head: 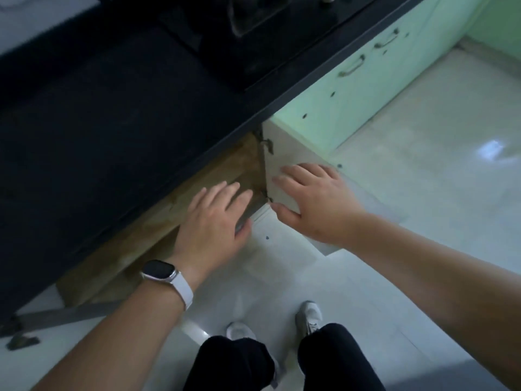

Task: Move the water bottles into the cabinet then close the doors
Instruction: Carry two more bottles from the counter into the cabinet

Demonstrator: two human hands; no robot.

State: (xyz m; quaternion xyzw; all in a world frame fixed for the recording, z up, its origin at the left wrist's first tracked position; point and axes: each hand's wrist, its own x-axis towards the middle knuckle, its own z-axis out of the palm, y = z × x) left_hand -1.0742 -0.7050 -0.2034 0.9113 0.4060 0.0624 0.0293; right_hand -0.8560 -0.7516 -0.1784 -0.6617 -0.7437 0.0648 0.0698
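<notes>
Now the right hand [315, 198], open and flat on the door [282, 153] mid-frame, should push gently while the open left hand [214, 221] stays clear

Pale glossy tiled floor [423, 179], bright window glare patch well right of right-hand fingers [293, 176]. 2 white sneakers [308, 314] standing on tiles, well below both sets of fingers. Small dark speck on tile just below left-hand fingers [225, 193]. Brown wooden cabinet shelf [135, 244] under dark countertop [112, 108], directly beneath and left of left-hand fingers; contents hidden by counter overhang. Countertop holding dark stove [253, 29], well above fingers, blurred.
</notes>
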